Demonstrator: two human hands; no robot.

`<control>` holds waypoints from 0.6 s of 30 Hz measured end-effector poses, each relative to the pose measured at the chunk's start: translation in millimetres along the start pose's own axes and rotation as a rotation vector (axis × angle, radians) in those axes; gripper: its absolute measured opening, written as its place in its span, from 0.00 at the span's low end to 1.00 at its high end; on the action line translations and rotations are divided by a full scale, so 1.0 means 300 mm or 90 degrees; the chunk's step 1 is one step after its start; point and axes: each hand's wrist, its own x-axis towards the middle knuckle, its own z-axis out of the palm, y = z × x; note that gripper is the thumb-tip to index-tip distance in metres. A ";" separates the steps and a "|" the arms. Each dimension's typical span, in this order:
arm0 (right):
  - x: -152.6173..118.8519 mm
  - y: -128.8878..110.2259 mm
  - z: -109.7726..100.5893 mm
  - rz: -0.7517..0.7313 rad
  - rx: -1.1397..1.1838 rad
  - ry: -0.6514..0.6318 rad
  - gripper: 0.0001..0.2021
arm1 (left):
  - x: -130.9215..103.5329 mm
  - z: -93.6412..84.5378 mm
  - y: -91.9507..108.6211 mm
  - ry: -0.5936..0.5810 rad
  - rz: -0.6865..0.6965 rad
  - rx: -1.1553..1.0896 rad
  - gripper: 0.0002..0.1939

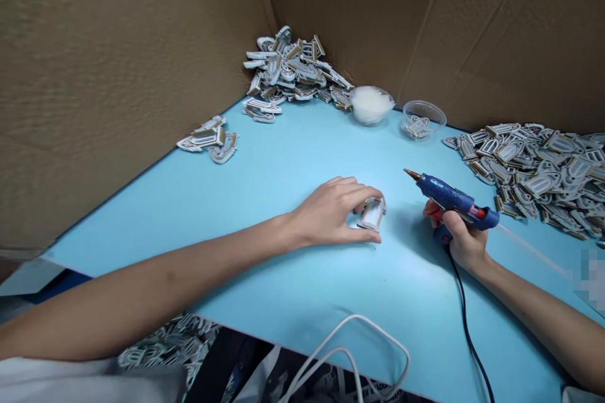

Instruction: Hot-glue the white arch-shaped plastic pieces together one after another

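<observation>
My left hand (338,211) rests on the light blue table (283,176), its fingers and thumb around a small white arched piece (373,214) that lies near the middle. In my right hand (466,239) is a blue glue gun (449,195), held above the table with its copper-coloured nozzle pointing left toward the piece. A clear glue stick sticks out behind the gun, and a black cord hangs from its handle.
Piles of white and brown pieces lie at the back (297,69) and right (543,170), with a small group (210,138) at left. Two clear bowls (372,105) (424,119) stand by the cardboard wall (378,12). A white cable (354,318) loops over the front edge.
</observation>
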 end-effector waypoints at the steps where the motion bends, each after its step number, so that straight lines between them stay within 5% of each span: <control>1: 0.000 0.001 -0.002 0.007 -0.002 -0.006 0.24 | -0.001 -0.005 0.000 0.005 -0.006 0.003 0.24; 11: 0.008 -0.008 -0.005 -0.012 -0.070 -0.064 0.20 | 0.007 -0.021 -0.049 -0.009 0.025 -0.035 0.23; 18: 0.079 -0.042 -0.023 -0.182 -0.495 -0.087 0.12 | 0.015 -0.053 -0.052 -0.043 0.026 -0.014 0.20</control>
